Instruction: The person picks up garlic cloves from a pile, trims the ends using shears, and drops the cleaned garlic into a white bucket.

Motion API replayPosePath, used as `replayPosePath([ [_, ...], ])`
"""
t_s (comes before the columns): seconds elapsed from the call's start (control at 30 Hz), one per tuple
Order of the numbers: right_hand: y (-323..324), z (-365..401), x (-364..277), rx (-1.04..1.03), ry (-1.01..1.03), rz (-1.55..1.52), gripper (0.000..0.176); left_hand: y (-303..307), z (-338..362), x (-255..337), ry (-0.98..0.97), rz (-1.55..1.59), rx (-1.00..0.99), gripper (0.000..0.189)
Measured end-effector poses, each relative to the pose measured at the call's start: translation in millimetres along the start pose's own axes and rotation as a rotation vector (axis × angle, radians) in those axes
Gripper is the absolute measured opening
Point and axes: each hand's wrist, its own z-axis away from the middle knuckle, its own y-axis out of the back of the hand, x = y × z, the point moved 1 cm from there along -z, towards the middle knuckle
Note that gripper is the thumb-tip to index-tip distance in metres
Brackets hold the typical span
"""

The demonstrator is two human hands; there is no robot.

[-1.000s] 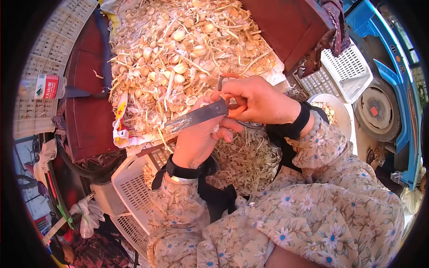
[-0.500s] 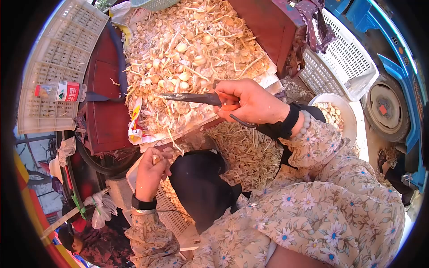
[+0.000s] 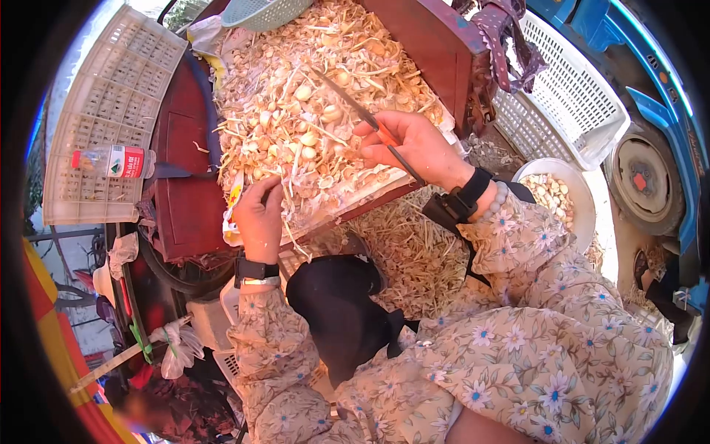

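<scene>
My right hand grips a long bladed tool with orange on its handle. Its dark blade points up and left over a heap of garlic and dry peelings. At the heap's near left edge is my left hand, its fingers bent together; what they hold, if anything, is hidden. Pale peeled or loose cloves lie among the stalks and skins.
A white bowl of cloves stands right, below a white plastic basket. A plastic bottle lies on a crate at left. More dry stalks lie below the red board. A blue vehicle is at far right.
My left hand has moved up from below the heap to its near edge. The tool in my right hand has swung from nearly level to pointing up and left.
</scene>
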Motion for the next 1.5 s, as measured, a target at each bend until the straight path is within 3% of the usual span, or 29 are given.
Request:
replayPosePath([
  [0.07,4,0,0,-0.001,-0.066,-0.035,0.025,-29,-35,-15,-0.035,0.045,0.026,0.018],
  [0.13,11,-2,-1,0.002,-0.099,-0.056,0.028,-41,-58,-24,0.041,-0.073,-0.053,0.024],
  [0.17,10,-3,-1,0.028,-0.099,-0.063,0.027,-43,-61,-27,-0.013,-0.134,-0.096,0.025],
  [0.23,9,-5,-3,0.023,-0.124,-0.102,0.026,-46,-66,-29,-0.120,-0.259,-0.173,0.027],
  [0.63,6,-7,8,-0.080,-0.168,-0.042,0.024,-34,-52,-36,-0.157,-0.408,-0.289,0.024],
  [0.73,5,-8,9,-0.082,-0.180,-0.011,0.025,-23,-42,-22,-0.115,-0.305,-0.185,0.023],
  [0.83,4,-12,24,-0.056,-0.060,0.259,0.028,-17,-32,-19,0.350,0.332,-0.078,0.022],
  [0.93,-3,-10,24,-0.050,0.045,0.473,0.030,-11,-22,-6,0.475,1.043,-0.083,0.021],
  [0.97,-5,-7,19,-0.060,0.033,0.527,0.030,-11,-16,2,0.539,1.102,-0.014,0.020],
  [1.07,-9,-3,14,-0.084,0.021,0.638,0.030,-13,-6,26,0.643,1.288,-0.092,0.028],
  [1.2,-10,1,17,-0.094,0.092,0.706,0.029,-20,6,22,0.659,1.430,-0.119,0.036],
  [1.23,-11,2,17,-0.100,0.111,0.734,0.028,-19,8,20,0.592,1.486,-0.250,0.037],
  [1.27,-11,2,17,-0.102,0.096,0.726,0.029,-19,9,21,0.612,1.511,-0.238,0.037],
  [1.43,-11,-1,20,-0.087,0.096,0.711,0.035,-16,14,32,0.630,1.610,-0.221,0.036],
  [1.5,-10,-3,22,-0.069,0.090,0.691,0.035,-14,13,32,0.633,1.456,-0.163,0.031],
])
